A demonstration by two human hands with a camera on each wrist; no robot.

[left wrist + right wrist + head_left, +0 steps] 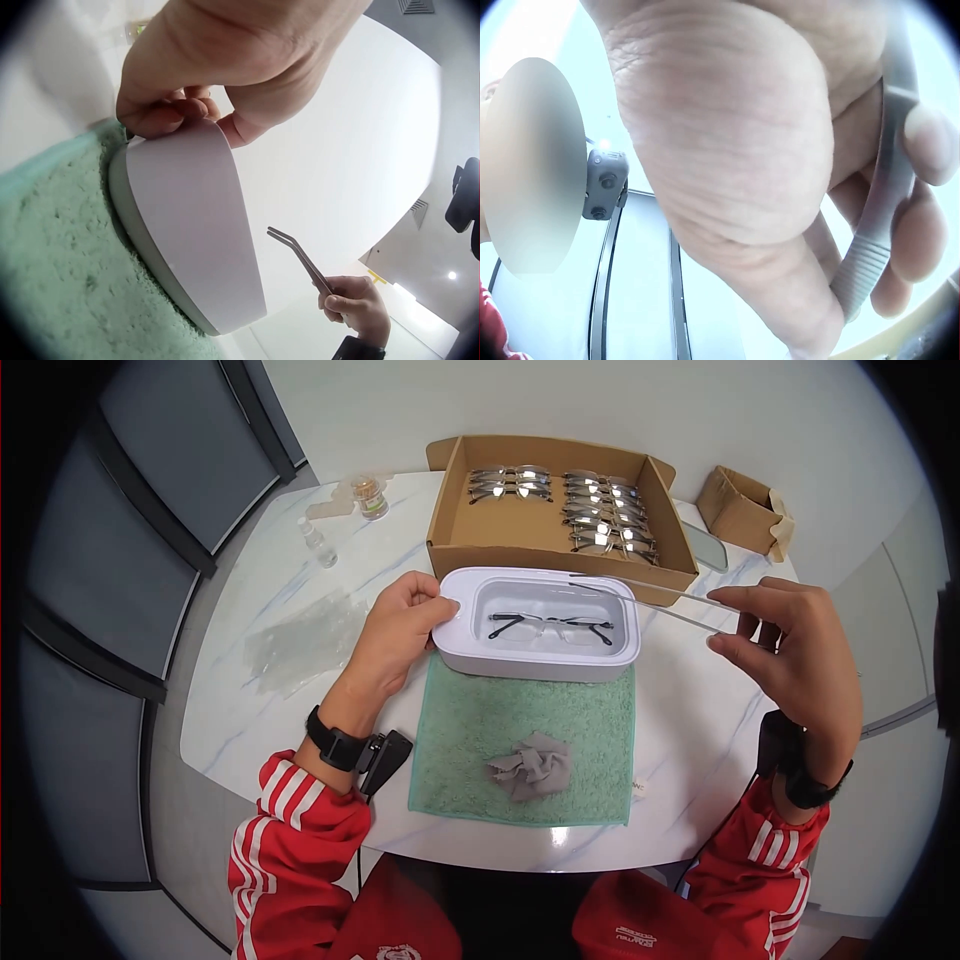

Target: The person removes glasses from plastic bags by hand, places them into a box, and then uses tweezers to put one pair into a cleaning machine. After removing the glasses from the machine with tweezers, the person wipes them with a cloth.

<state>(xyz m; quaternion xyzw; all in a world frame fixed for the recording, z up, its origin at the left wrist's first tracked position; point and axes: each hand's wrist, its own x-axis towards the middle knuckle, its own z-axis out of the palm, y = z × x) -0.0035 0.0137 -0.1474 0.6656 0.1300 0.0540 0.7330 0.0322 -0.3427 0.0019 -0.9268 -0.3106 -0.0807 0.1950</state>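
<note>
A white tub-shaped cleaner (462, 632) stands at the back of a green towel (470, 720). In its basin lies a pair of eyeglasses (550, 622) with dark temples. My left hand (400, 625) holds the tub's left end, thumb on the top rim; the left wrist view shows its fingers curled at the tub's end (195, 225). Metal tweezers (672, 616) with bent tips are pinched in my right hand (795, 635). Their tips are apart and overlap the basin's back rim in the head view, away from the eyeglasses. The right wrist view shows the ridged grip (864, 259) between thumb and fingers.
Behind the tub sits an open cardboard box (560, 558) with several eyeglasses in two rows. A smaller carton (740, 510) is at back right. Clear plastic bags (300, 640), a small bottle (318, 545) and a jar (370, 500) stand left. A crumpled grey cloth (535, 765) lies on the towel.
</note>
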